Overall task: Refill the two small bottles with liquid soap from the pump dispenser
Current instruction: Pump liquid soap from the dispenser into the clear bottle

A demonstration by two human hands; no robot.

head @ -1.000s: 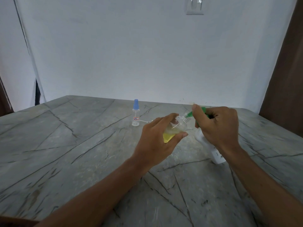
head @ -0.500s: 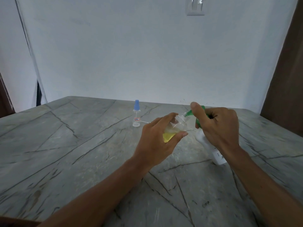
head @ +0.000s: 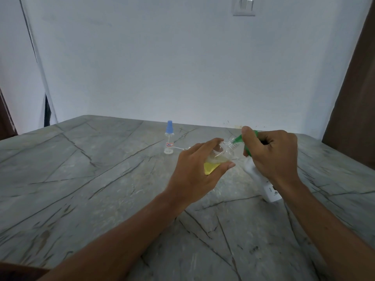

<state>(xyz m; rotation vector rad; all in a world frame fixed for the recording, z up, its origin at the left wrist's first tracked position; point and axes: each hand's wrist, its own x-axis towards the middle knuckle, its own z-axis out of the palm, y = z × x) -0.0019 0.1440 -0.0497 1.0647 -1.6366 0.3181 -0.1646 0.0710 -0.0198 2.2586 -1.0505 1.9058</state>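
Note:
My left hand (head: 194,171) grips a small clear bottle (head: 220,157) tilted to the right, with yellow soap pooled in its lower part. Its open neck meets the green nozzle of the white pump dispenser (head: 261,179). My right hand (head: 272,153) wraps the green pump head, thumb on top, and the dispenser leans left with its base on the table. A second small clear bottle (head: 169,139) with a blue spray cap stands upright farther back on the left.
The grey marble table (head: 81,179) with dark veins fills the lower view. A thin white tube lies on it beside the blue-capped bottle. A white wall stands behind, and a brown door (head: 353,110) is at the right.
Both hands, the clear bottle and the dispenser stay in the same place. The view has shifted slightly.

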